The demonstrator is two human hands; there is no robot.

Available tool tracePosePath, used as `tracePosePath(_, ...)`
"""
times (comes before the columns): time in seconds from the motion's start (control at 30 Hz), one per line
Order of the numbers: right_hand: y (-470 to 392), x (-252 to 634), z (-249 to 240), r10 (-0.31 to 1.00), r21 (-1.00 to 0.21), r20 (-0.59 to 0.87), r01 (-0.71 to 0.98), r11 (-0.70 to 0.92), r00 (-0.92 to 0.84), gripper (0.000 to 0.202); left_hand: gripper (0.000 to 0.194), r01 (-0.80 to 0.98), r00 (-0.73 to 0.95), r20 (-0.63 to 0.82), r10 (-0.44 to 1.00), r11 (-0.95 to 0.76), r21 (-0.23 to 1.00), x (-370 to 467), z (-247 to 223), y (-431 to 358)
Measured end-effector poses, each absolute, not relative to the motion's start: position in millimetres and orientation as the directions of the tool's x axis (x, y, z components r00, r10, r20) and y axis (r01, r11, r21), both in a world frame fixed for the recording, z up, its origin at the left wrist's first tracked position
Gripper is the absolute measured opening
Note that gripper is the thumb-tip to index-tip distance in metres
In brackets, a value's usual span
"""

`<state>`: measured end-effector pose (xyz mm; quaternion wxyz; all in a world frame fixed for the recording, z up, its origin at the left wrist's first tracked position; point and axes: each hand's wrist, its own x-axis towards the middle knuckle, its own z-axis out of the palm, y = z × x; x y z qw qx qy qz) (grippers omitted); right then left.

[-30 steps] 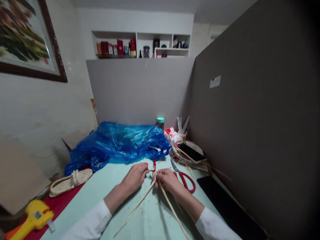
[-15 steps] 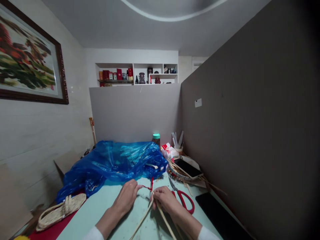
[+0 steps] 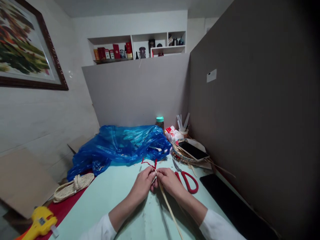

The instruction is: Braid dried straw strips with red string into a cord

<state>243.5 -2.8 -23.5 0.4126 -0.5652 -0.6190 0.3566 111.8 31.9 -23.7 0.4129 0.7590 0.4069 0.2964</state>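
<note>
My left hand (image 3: pixel 145 182) and my right hand (image 3: pixel 169 180) meet fingertip to fingertip over the table, both closed in a pinch. Between them is the spot where a thin red cord (image 3: pixel 156 164) joins pale straw strands (image 3: pixel 168 204). The cord's two ends stick out beyond my fingers, one to the upper left, one upward. A long strand runs from under my right hand towards me. My fingers hide the join itself. Red-handled scissors (image 3: pixel 190 182) lie just right of my right hand, blades pointing away.
A blue plastic bag (image 3: pixel 120 143) covers the table's back. At right are a phone (image 3: pixel 193 150) on a round woven piece and a black mat (image 3: pixel 232 203). A woven straw sandal (image 3: pixel 74 187) and a yellow glue gun (image 3: pixel 42 222) lie at left. Grey partitions (image 3: pixel 140 90) stand behind and right.
My left hand has let go of the red cord's end and moved right, to the join beside my right hand. The view has tilted down, bringing the glue gun in.
</note>
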Motion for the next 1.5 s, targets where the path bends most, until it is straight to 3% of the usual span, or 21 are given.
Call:
tracePosePath(0.1, -2.2, 246.8, -23.8, 0.99, -0.872, 0.133, 0.469, 0.141, -0.05, 0.03, 0.029, 0.141, 0.561, -0.061, 0.825, -0.024, 0.99, 115.3, -38.0, 37.7)
tracePosePath(0.23, -5.1, 248.8, -23.0, 0.99, -0.838, 0.1, 0.528, 0.136, -0.095, 0.031, 0.028, 0.048, 0.613, -0.182, 0.769, 0.194, 0.98, 112.0, -33.2, 34.3)
tracePosePath(0.57, -17.7, 244.0, -11.3, 0.998, -0.665, 0.028, 0.744, 0.063, -0.06, 0.026, 0.021, 0.047, 0.591, -0.24, 0.771, 0.263, 0.964, 101.7, -21.6, 30.5)
tracePosePath(0.9, -24.5, 247.4, -1.9, 0.999, -0.356, 0.021, 0.933, 0.048, -0.043, 0.023, 0.026, 0.214, 0.433, -0.107, 0.895, 0.014, 0.977, 106.1, -28.7, 24.1)
tracePosePath(1.13, -32.8, 230.1, -6.8, 0.998, -0.367, 0.039, 0.929, 0.05, -0.039, 0.023, 0.021, 0.184, 0.338, -0.169, 0.926, 0.112, 0.977, 108.2, -28.2, 19.2)
tracePosePath(1.3, -38.2, 223.4, -10.4, 0.99, -0.294, 0.032, 0.946, 0.138, -0.135, 0.017, 0.021, 0.134, 0.29, -0.243, 0.926, 0.212, 0.968, 108.3, -23.4, 19.4)
tracePosePath(1.5, -36.4, 217.9, -11.8, 0.967, -0.316, 0.026, 0.915, 0.25, -0.255, 0.023, 0.024, 0.075, 0.324, -0.288, 0.901, 0.279, 0.957, 102.7, -20.4, 22.2)
